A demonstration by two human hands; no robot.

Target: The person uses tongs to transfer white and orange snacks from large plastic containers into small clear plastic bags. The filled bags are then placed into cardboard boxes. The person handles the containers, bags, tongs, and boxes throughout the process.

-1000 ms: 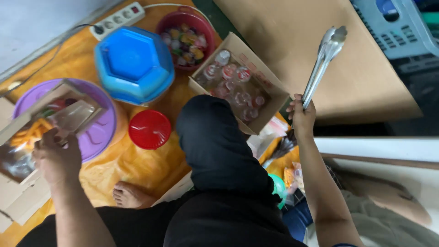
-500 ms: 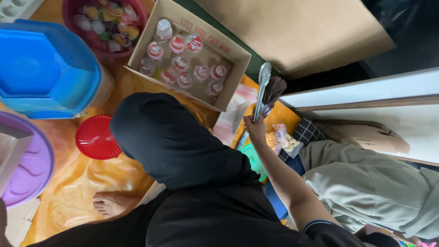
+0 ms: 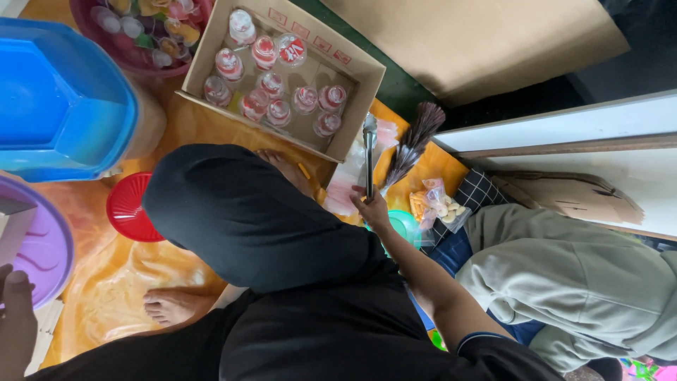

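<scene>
Orange sheeting covers the floor beneath a cardboard box of sealed cups. Right hand fingers clamp metal tongs; left hand finger state cannot be told.

cups in box, tongs right of box, brush beside

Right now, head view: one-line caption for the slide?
Seated person's right hand holds metal tongs beside a cardboard box of sealed cups; left hand by a purple basin.

cardboard box and feather duster flank tongs, snack bags beside
</scene>
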